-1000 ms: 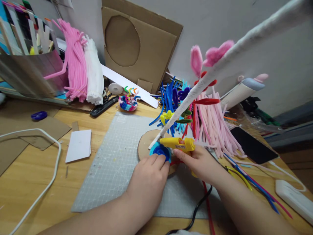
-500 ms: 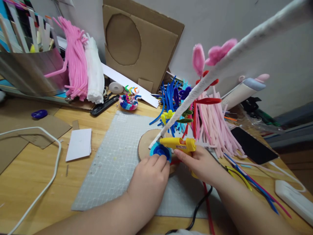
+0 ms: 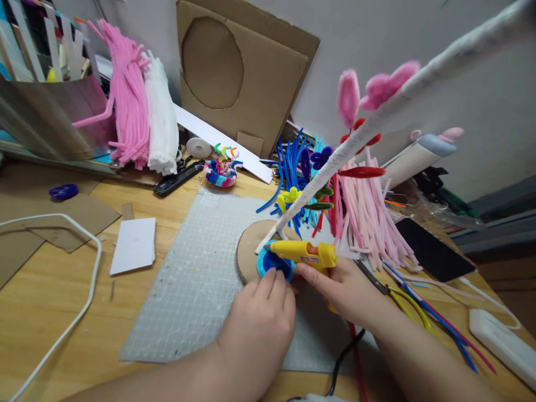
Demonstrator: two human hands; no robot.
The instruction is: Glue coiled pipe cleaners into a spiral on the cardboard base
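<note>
In my right hand (image 3: 349,287) is a yellow hot glue gun (image 3: 307,253), its nozzle pointing left, at the upper edge of a blue pipe-cleaner coil (image 3: 263,262) with a light blue rim. My left hand (image 3: 266,318) has its fingers bunched at the coil's near edge, gripping it; the fingertips are partly hidden. Under the coil lies a round cardboard base (image 3: 247,245). From this base a white wrapped stem (image 3: 335,162) slants up to the right, with pink, red, purple, yellow and green pipe-cleaner flowers and leaves along it.
A grey cutting mat (image 3: 184,290) lies beneath. Behind are pipe-cleaner bundles (image 3: 364,206), a cardboard panel (image 3: 268,72) and a small striped basket (image 3: 220,173). Yellow-handled pliers (image 3: 410,307) and a black phone (image 3: 435,248) lie right; a white cable (image 3: 98,262) curves at left.
The glue gun's nozzle has shifted slightly left and down to the coil's upper edge. My left fingers have drawn down a little, showing more of the coil.
</note>
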